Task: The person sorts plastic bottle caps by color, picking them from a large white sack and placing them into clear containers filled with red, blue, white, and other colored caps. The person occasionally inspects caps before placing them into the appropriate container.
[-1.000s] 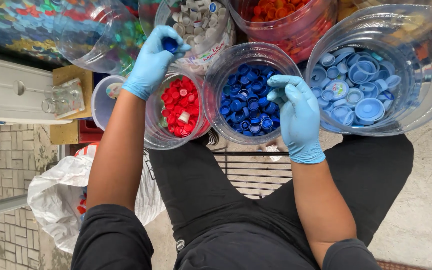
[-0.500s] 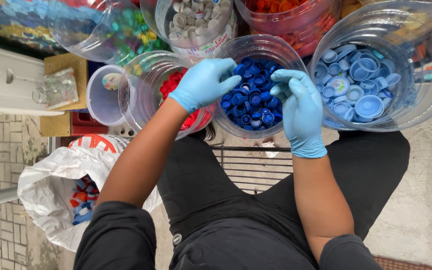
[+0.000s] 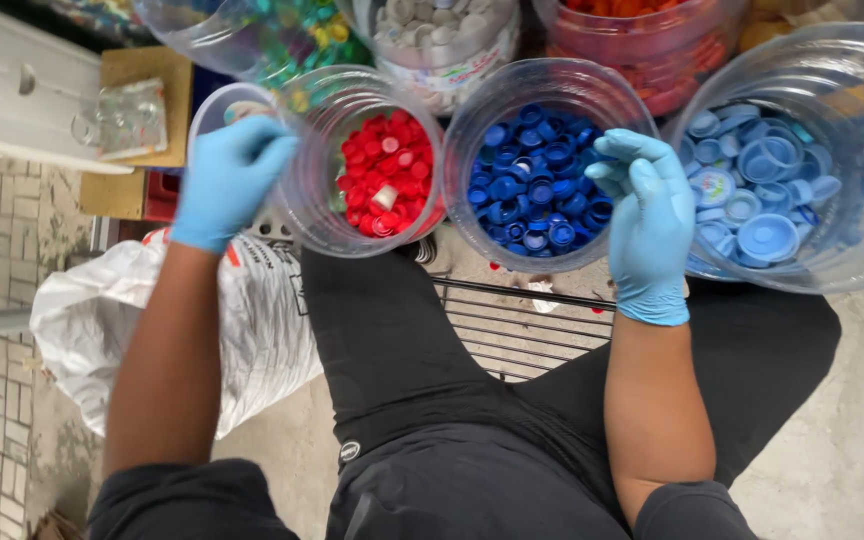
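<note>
Clear jar of red bottle caps (image 3: 384, 180): centre, rim up for sorting. Left hand (image 3: 232, 175) at its left wall, grip contents indiscernible. Right of it, dark-blue cap jar (image 3: 542, 180); right hand (image 3: 647, 215) over rim, loosely open, empty.

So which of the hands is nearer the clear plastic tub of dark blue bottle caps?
Right. The right hand rests on that clear plastic tub of dark blue bottle caps at its right rim; the left hand is beyond the red-cap tub.

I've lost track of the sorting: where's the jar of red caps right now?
In the head view, the jar of red caps sits left of centre, between the left hand at its outer wall and the jar of dark blue caps.
</note>
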